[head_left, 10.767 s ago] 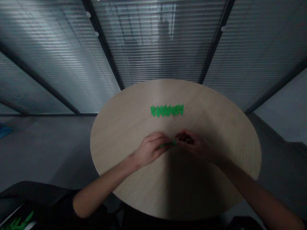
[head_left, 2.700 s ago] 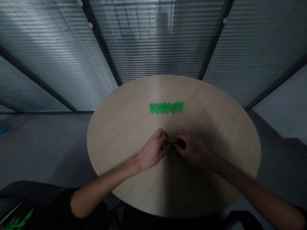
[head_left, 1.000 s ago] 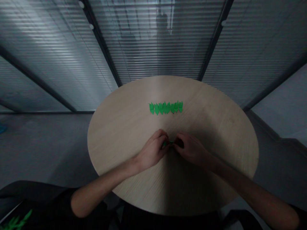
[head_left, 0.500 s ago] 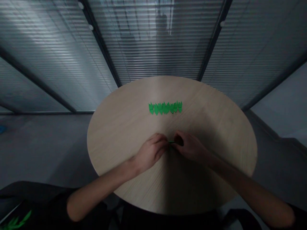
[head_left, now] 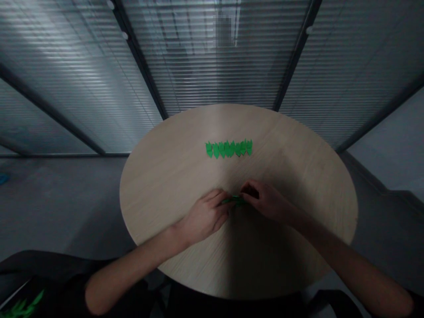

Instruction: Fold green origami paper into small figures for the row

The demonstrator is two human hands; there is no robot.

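Near the middle of the round table, a small green piece (head_left: pixel 236 200) spans the gap between my two hands. My left hand (head_left: pixel 209 212) pinches its left end, with the fingers closed round it. At its right end, my right hand (head_left: pixel 263 198) has thumb and fingertips pressed together on the piece, the fingers curved in a ring. Beyond both hands lies a row of several green leaf-like pieces (head_left: pixel 228 149) with pointed tips, side by side on the wood. The exact shape of the held piece is partly hidden by my fingers.
The oval-looking wooden table (head_left: pixel 159 176) stands before glass panels with blinds (head_left: pixel 198 79). Green leaf-shaped things (head_left: pixel 24 305) show at the lower left by a dark chair (head_left: pixel 43 265). A blue object (head_left: pixel 3 178) is on the floor at far left.
More of the green piece now shows between my fingers, where it was a thin edge. My left hand has shifted slightly left and down. The row is unchanged.
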